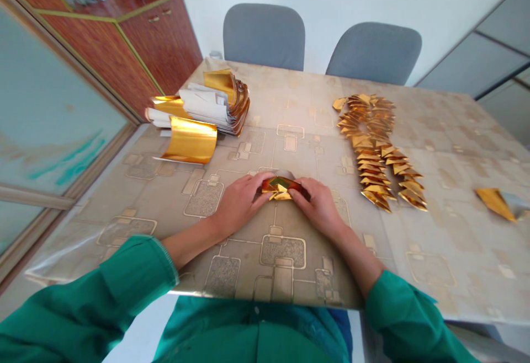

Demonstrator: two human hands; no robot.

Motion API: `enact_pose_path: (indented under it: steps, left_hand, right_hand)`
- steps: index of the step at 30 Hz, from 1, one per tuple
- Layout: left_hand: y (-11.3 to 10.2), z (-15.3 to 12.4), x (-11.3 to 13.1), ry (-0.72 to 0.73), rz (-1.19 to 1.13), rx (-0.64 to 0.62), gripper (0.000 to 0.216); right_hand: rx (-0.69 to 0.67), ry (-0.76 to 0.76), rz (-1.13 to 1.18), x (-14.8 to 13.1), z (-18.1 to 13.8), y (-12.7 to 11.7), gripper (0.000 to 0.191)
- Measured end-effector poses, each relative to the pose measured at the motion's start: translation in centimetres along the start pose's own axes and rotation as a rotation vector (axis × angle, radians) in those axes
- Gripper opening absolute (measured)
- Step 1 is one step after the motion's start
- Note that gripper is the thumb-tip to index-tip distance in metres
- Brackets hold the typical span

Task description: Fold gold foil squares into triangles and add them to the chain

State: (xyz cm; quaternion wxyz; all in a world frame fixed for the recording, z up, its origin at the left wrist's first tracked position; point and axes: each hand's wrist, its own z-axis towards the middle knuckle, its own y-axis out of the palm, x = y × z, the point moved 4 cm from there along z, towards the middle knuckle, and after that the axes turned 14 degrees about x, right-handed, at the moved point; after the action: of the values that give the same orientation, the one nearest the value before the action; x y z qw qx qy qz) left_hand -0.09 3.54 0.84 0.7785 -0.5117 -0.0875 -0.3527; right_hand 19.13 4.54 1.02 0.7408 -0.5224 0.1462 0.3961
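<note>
Between my two hands, at the middle of the table, is a partly folded sheet of gold foil paper [281,184]. My left hand [245,202] pinches its left end, thumb on the near side and fingers behind. At the opposite end, my right hand [318,204] grips the paper in the same way. To the left lie a curved loose gold sheet [191,141] and a thick stack of gold-and-white paper [211,103]. Several folded gold paper pieces [368,131] are nested in curving rows on the right.
A patterned cloth covers the table [284,250]. Off to the far right lies a separate gold and silver piece [497,203]. Two grey chairs [264,36] stand behind the table, against a white wall. A brown cabinet [161,43] is at the back left, near a glass panel [53,98].
</note>
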Motion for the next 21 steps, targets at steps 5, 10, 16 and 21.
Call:
enact_pose_path:
  steps: [5,10,16,21]
  left_hand:
    - [0.3,0.4,-0.2,-0.064,0.031,-0.005,0.044]
    - [-0.1,0.5,0.0,-0.068,-0.1,-0.007,0.052]
    - [0.4,0.5,-0.1,-0.07,-0.036,-0.016,0.059]
    - [0.5,0.4,0.5,0.09,0.058,0.031,0.044]
  right_hand:
    - [0.087,0.049,-0.101,0.8,0.2,0.5,0.016]
    - [0.117,0.121,-0.016,1.1,0.2,0.3,0.017]
    - [0.104,0.155,-0.073,1.1,0.2,0.5,0.022]
    - [0.1,0.084,-0.313,0.7,0.1,1.1,0.032]
